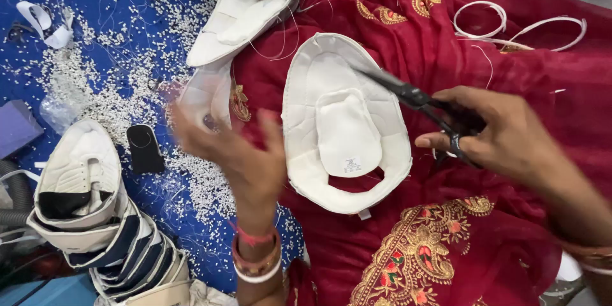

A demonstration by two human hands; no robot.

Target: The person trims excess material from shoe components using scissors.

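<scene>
Scissors (414, 99) are gripped in the right hand (491, 131), tips over the white shoe upper (344, 124); trimming looks underway. Left hand (236, 150), beside the upper, is blurred, fingers spread, holding nothing; steadying seems needed next.

A single head-worn camera looks steeply down, close in, over a red cloth-covered lap (446, 229) and blue floor (121, 0).

Only one label can really be made out: a small white rectangular tag (352, 165) with tiny dark print, stuck near the lower end of the raised center pad of the white padded shoe-upper piece (306, 153) laid on the red cloth. No packages, signs or screens are seen anywhere.
</scene>
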